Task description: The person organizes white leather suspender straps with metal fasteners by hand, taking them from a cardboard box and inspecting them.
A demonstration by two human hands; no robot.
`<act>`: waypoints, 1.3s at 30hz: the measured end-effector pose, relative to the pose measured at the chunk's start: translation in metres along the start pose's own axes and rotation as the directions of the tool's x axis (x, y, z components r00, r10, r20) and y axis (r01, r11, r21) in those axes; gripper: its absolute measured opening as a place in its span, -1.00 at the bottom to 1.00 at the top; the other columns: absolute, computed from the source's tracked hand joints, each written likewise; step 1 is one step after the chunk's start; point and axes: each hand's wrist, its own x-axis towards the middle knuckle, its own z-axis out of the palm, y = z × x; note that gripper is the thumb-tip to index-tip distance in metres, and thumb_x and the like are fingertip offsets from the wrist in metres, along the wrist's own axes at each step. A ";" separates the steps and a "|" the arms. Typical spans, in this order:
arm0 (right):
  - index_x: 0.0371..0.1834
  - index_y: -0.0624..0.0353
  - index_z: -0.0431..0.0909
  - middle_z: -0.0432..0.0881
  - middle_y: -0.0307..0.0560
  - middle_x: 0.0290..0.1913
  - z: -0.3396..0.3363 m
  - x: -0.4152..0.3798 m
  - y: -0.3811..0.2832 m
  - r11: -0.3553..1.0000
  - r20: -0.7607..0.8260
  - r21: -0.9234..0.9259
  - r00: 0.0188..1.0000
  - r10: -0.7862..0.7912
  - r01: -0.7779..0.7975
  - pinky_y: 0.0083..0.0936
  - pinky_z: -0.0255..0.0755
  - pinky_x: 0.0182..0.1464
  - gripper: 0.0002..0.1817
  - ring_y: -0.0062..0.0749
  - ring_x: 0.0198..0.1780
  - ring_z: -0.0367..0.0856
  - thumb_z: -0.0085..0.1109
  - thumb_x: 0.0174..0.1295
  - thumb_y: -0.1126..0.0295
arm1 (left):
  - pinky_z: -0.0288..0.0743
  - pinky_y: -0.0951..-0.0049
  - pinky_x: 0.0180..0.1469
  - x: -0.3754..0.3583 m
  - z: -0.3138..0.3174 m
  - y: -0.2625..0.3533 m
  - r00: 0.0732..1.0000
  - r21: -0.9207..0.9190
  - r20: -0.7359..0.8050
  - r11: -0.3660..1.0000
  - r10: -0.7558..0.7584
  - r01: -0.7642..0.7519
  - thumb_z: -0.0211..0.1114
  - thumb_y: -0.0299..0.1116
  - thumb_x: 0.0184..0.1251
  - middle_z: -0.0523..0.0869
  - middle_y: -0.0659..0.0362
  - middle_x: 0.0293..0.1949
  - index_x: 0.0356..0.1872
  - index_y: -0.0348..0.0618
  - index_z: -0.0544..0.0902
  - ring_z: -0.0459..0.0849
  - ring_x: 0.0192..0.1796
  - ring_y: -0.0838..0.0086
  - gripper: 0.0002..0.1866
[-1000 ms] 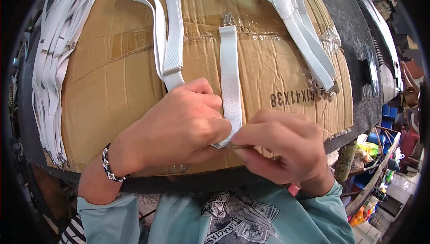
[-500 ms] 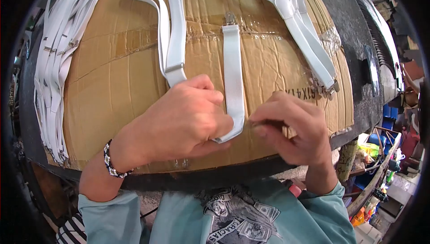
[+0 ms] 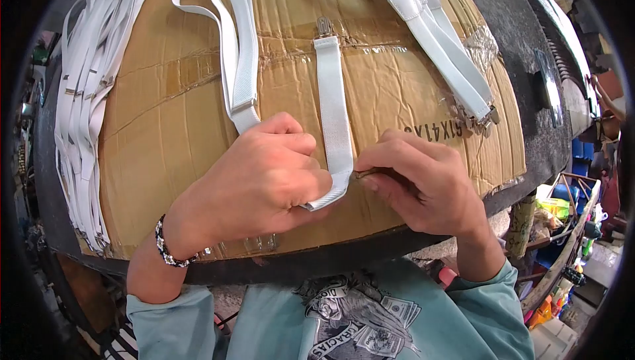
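My left hand (image 3: 264,171), with a beaded bracelet (image 3: 162,244) at the wrist, is closed around a white elastic suspender strap (image 3: 334,95). The strap's folded lower end shows under my fingers, and a metal clip (image 3: 324,26) sits at its far end. A second length of white strap with a metal slider (image 3: 245,104) runs up from beside the same fist. My right hand (image 3: 423,178) is pinched close by the fold; a small dark edge shows at its fingertips, too little to name.
Cardboard (image 3: 178,135) covers the dark table (image 3: 311,261). A bundle of white straps (image 3: 83,115) lies along the left side. White suspenders (image 3: 436,49) with a joined back piece lie at the upper right. A cluttered crate (image 3: 562,247) stands beyond the right edge.
My right hand has come left, nearer the strap's folded end. The strap and its clip have shifted slightly left in view. My left hand keeps its grip.
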 end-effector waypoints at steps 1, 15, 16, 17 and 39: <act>0.04 0.19 0.57 0.57 -0.01 -0.27 0.001 0.001 -0.003 0.999 -0.028 0.042 0.999 -0.023 0.025 -0.17 0.52 -0.29 -0.73 0.02 -0.30 0.63 0.28 0.29 0.60 | 0.41 0.31 -0.09 0.000 -0.001 -0.001 1.000 -0.014 0.011 1.000 0.002 -0.001 0.58 -0.41 0.02 0.44 0.27 -0.56 -0.52 -0.08 0.59 0.46 -0.41 0.34 -0.75; -0.03 0.24 0.65 0.61 -0.03 -0.33 0.003 -0.003 0.005 0.996 -0.022 -0.076 0.999 -0.049 0.047 -0.33 0.52 -0.33 -0.71 -0.15 -0.39 0.63 0.39 0.17 0.64 | 0.39 0.31 -0.18 0.003 0.000 0.002 0.999 0.002 -0.016 1.000 -0.028 0.028 0.61 -0.41 0.05 0.41 0.31 -0.63 -0.67 -0.05 0.40 0.42 -0.45 0.35 -0.57; -0.04 0.25 0.64 0.61 -0.04 -0.33 0.003 -0.003 0.008 0.996 -0.046 -0.063 0.997 -0.058 0.055 -0.34 0.51 -0.33 -0.72 -0.17 -0.39 0.62 0.39 0.18 0.64 | 0.39 0.31 -0.18 0.003 0.000 0.002 1.000 0.007 -0.019 1.000 -0.024 0.024 0.61 -0.41 0.06 0.41 0.31 -0.63 -0.68 -0.05 0.40 0.41 -0.46 0.36 -0.56; -0.05 0.26 0.63 0.60 -0.05 -0.34 0.003 -0.003 0.009 0.997 -0.071 -0.047 0.996 -0.061 0.057 -0.35 0.51 -0.34 -0.73 -0.20 -0.40 0.62 0.39 0.19 0.63 | 0.39 0.31 -0.18 0.004 0.001 0.002 1.000 0.006 -0.018 1.000 -0.021 0.021 0.61 -0.40 0.07 0.42 0.31 -0.64 -0.68 -0.05 0.40 0.41 -0.46 0.36 -0.56; -0.13 0.23 0.72 0.62 -0.17 -0.41 0.017 -0.008 -0.020 0.990 -0.314 0.143 0.948 0.051 -0.006 -0.56 0.44 -0.46 -0.74 -0.50 -0.44 0.63 0.43 0.11 0.68 | 0.39 0.32 -0.20 0.008 0.005 0.007 0.996 -0.015 -0.060 0.998 -0.064 0.063 0.55 -0.39 0.02 0.44 0.23 -0.64 -0.63 -0.09 0.47 0.47 -0.47 0.32 -0.66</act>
